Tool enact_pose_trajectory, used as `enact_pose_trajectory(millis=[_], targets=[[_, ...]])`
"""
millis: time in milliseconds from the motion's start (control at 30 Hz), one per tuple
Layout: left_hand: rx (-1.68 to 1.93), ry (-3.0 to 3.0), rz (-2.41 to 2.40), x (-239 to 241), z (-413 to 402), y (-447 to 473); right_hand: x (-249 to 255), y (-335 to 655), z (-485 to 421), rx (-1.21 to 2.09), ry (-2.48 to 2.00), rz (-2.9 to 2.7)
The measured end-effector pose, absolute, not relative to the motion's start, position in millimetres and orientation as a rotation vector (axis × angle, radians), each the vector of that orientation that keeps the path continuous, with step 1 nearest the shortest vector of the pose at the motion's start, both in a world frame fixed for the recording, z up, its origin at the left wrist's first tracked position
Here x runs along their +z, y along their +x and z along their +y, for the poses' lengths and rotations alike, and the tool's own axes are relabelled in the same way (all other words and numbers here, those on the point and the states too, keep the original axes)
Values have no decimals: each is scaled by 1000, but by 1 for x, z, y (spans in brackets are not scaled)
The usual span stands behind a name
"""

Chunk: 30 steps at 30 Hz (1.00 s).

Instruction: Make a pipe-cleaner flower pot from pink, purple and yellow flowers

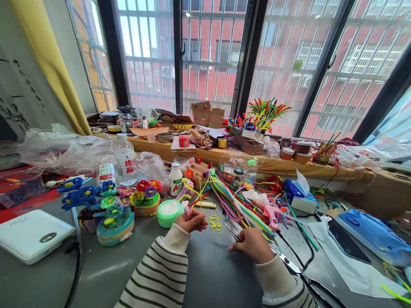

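My left hand (192, 220) is closed in a pinch on a thin yellow pipe cleaner (201, 196), which sticks up above the fingers. My right hand (252, 244) is wrapped round a small pair of scissors (231, 232), its thin pointed metal blades aimed up and left; the handles are mostly hidden by the fingers. On the grey table (221, 278) between the hands lies a little heap of short yellow snippets (215, 224). Just left of my left hand sits a mint-green round roll (168, 213).
Loose coloured pipe cleaners (229, 196) and a pink glue gun (272, 217) lie beyond my right hand. Larger scissors (289, 263) rest by my right wrist. Fuzzy flower pots (114, 226), a white bottle (175, 179) and a power bank (35, 235) stand left. A phone (346, 239) lies right.
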<state>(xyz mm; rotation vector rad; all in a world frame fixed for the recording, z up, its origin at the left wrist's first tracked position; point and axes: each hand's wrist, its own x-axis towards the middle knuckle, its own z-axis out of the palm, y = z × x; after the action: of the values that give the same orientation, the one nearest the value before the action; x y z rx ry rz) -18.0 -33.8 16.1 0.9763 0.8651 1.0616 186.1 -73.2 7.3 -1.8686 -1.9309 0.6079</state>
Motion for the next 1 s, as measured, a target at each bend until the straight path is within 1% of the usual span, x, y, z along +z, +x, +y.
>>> enact_pose_trajectory(millis=[167, 300, 433, 667, 733, 767, 800, 867, 933, 1000], targets=[[1112, 991, 900, 14, -33, -15, 12, 189, -77, 711, -1913, -1992], [1113, 995, 925, 11, -31, -16, 24, 193, -84, 691, -1966, -2034], [1108, 1054, 950, 9, -33, -14, 30, 195, -87, 640, -2030, -2083], [1090, 1191, 928, 13, -36, -11, 34, 197, -83, 449, -2097, -2103], [1063, 1233, 899, 14, -35, -10, 40, 189, -83, 446, -2017, -2046], [1029, 1260, 885, 15, -36, -9, 43, 184, -82, 483, -1882, -1973], [988, 1290, 870, 14, -37, -7, 45, 177, -82, 583, -1702, -1866], [900, 1347, 849, 11, -40, -2, 46, 163, -81, 898, -1360, -1673], [839, 1387, 840, 8, -45, 2, 42, 151, -79, 1022, -1175, -1509], [795, 1479, 883, 7, -47, 2, 33, 146, -78, 1096, -1098, -1368]])
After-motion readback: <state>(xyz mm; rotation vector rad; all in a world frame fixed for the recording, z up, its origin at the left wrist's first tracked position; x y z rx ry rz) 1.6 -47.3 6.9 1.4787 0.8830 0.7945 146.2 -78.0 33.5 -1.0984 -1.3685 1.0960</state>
